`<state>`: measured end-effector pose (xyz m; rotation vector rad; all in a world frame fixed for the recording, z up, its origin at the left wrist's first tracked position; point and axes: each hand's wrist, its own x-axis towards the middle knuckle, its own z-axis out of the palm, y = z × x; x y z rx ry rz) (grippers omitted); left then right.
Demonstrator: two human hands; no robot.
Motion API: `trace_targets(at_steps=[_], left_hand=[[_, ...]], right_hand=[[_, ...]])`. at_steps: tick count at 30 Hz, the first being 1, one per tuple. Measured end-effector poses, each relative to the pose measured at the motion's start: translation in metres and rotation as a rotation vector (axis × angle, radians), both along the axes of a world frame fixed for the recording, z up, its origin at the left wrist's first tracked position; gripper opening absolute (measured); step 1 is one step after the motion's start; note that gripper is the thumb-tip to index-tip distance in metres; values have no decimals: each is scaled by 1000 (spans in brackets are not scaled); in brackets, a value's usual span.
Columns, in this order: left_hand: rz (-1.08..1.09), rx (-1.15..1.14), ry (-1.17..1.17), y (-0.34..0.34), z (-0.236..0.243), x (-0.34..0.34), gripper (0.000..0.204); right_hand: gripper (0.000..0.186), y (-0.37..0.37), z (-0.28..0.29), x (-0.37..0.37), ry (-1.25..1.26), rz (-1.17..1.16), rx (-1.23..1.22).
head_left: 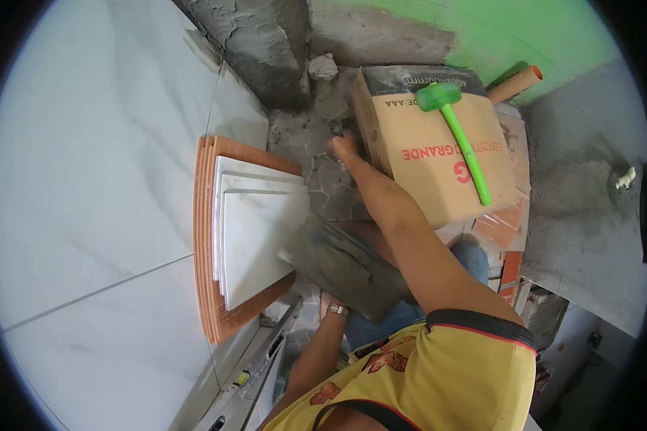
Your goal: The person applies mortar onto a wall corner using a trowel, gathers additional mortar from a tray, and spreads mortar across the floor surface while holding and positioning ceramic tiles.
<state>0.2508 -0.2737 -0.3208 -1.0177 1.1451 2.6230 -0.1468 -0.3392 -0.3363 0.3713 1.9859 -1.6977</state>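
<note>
Reaching forward to the floor beside a cardboard box, my right hand is closed around the handle of a trowel. The trowel's blade is at a patch of grey mortar and hard to make out. Close to my body, a tile coated with wet grey mortar lies tilted over my legs. My left hand, with a watch on its wrist, is at the tile's lower left edge and appears to hold it from below; its fingers are mostly hidden.
White tiles lean with orange-brown ones against the marbled wall at left. A spirit level stands nearby. A green rubber mallet lies on the cardboard box. Behind it sticks out an orange pipe.
</note>
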Motion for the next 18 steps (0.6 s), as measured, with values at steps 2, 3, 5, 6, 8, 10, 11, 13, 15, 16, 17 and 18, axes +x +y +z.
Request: trace_targets(at_steps=[2, 3, 5, 6, 8, 10, 11, 13, 15, 16, 17, 18], left_hand=[[-32, 13, -4, 2, -6, -8, 56], [-38, 12, -18, 1, -4, -7, 56], [-41, 5, -30, -5, -2, -6, 56], [-51, 12, -30, -4, -3, -7, 56], [-75, 34, -26, -1, -6, -14, 56], [-73, 23, -48, -5, -8, -8, 56], [-69, 15, -58, -8, -8, -5, 56], [-75, 5, -65, -9, -8, -4, 57], [-94, 4, -44, -8, -7, -11, 57], [-103, 3, -34, -7, -8, -17, 57], [-109, 0, -29, -6, -7, -18, 57], [-98, -14, -35, -11, -8, -15, 57]], right_hand=[[32, 13, -32, -26, -68, -22, 69], [39, 16, -42, -33, -82, 104, 170], [47, 6, -53, -42, -95, 231, 257], [50, 5, -56, -47, -14, 192, 347], [52, 13, -56, -64, 75, 135, 450], [51, 0, -38, -66, 5, 289, 577], [51, -6, -27, -64, -2, 295, 566], [46, -11, -7, -62, 110, 365, 607], [45, -5, 10, -75, 130, 416, 637], [44, -1, 19, -80, 148, 478, 664], [44, 2, 26, -81, 152, 467, 667], [42, -7, 38, -71, 169, 475, 676]])
